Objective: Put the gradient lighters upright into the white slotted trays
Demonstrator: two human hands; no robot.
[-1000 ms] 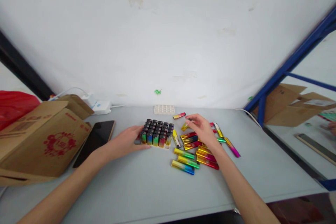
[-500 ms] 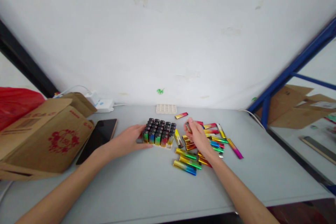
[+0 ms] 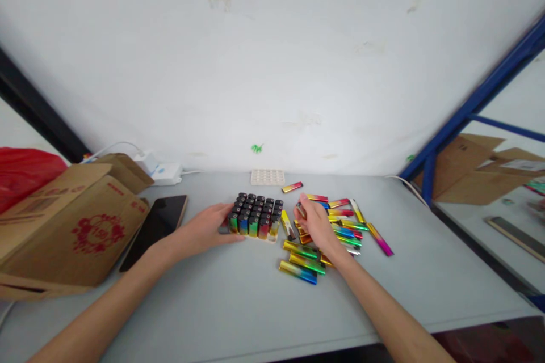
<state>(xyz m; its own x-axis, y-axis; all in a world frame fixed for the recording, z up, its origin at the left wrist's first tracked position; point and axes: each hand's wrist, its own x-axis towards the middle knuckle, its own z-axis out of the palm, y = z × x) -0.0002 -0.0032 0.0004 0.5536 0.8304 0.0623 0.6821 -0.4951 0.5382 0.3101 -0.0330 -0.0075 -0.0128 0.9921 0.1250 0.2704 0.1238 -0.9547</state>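
Rows of upright lighters with black tops and shiny coloured bodies stand packed in a white tray. My left hand grips the tray's left side, thumb in front and fingers behind. Just right of the tray, my right hand is closed round a small lighter, mostly hidden by the fingers. Under and around that hand lies a loose heap of metallic coloured lighters. A yellow lighter lies between the tray and the heap.
A second white tray lies by the wall, near a red-yellow lighter. On the left are a phone, a cardboard box, a red bag and a white power strip. A blue frame stands at the right.
My right hand has shifted slightly left, and the lighter in it is tilted differently. The whole view has moved a little. My left hand stays at the tray.
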